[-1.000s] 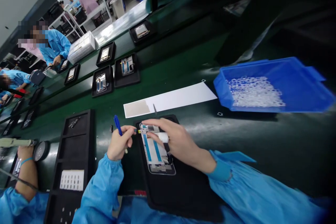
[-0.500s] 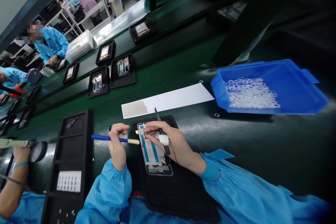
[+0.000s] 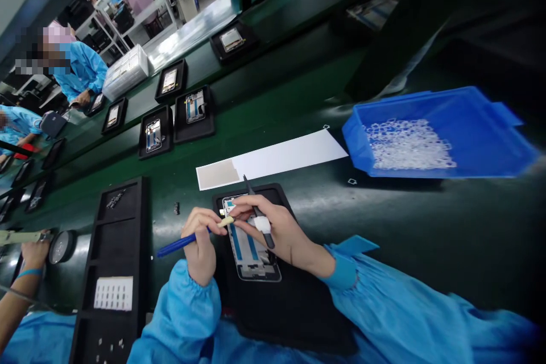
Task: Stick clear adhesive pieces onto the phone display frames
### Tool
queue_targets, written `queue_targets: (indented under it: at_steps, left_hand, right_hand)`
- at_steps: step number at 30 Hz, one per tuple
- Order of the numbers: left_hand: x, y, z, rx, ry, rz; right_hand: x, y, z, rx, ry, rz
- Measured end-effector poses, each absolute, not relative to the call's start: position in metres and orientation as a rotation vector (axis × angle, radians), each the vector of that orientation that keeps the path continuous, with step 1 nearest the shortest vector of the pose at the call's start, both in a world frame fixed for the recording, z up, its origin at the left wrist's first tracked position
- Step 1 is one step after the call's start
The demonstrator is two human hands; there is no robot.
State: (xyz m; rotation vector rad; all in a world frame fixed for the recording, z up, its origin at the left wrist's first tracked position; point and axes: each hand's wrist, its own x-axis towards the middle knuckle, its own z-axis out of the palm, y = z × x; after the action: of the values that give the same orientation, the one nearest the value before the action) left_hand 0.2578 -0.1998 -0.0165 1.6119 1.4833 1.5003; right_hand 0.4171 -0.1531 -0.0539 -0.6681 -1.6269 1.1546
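Phone [image 3: 246, 250] with its insides showing, blue strips down it, lies flat on black tray [image 3: 294, 313] at the wearer's side of desk [image 3: 315, 199], top end leaning to 11 o'clock. Left hand [image 3: 203, 256] at phone's 10, fingers pinching blue pen [image 3: 176, 245] near its cream tip; blue end points to 8, tip over phone's top end, touching or just above, can't tell. Right hand [image 3: 284, 227] comes in from 4, black tweezers [image 3: 251, 192] gripped across it, points toward 11; thumb and forefinger bent close together beside the cream tip, can't tell if they pinch anything

Step, my read: fine two-handed work at phone's top end. Next move probably calls for a steady pen, light pressure, tweezer points kept off the parts

Around: paper strip [image 3: 290, 153] at 12 to 1, blue bin [image 3: 482, 136] of clear bits at 2, divided box [image 3: 115, 242] at 9 with white sheet [image 3: 114, 293] in it

No brand or label readable; sheet's dark marks too small
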Motion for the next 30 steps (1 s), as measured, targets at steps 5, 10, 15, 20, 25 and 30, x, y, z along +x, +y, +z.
queue_targets:
  at_steps: [5,10,15,20,25,30]
  left_hand:
    - [0.256,-0.206,-0.007,1.405,1.409,1.29]
    - [0.257,-0.207,-0.018,1.396,1.615,1.503]
    - [0.257,-0.204,-0.03,1.63,1.713,1.577]
    - [0.259,-0.202,-0.032,1.89,1.668,1.599]
    - [0.261,-0.2,-0.033,2.031,1.638,1.569]
    - [0.262,-0.198,-0.032,2.131,1.632,1.556]
  right_hand:
    - [0.422,-0.144,-0.046,-0.658,-1.452,1.459]
    - [0.419,-0.147,-0.049,-0.685,-1.353,1.472]
    - [0.415,-0.154,-0.049,-0.742,-1.325,1.419]
    - [0.414,-0.156,-0.048,-0.783,-1.297,1.402]
    - [0.413,-0.155,-0.05,-0.822,-1.271,1.383]
    - [0.413,-0.155,-0.051,-0.835,-1.266,1.395]
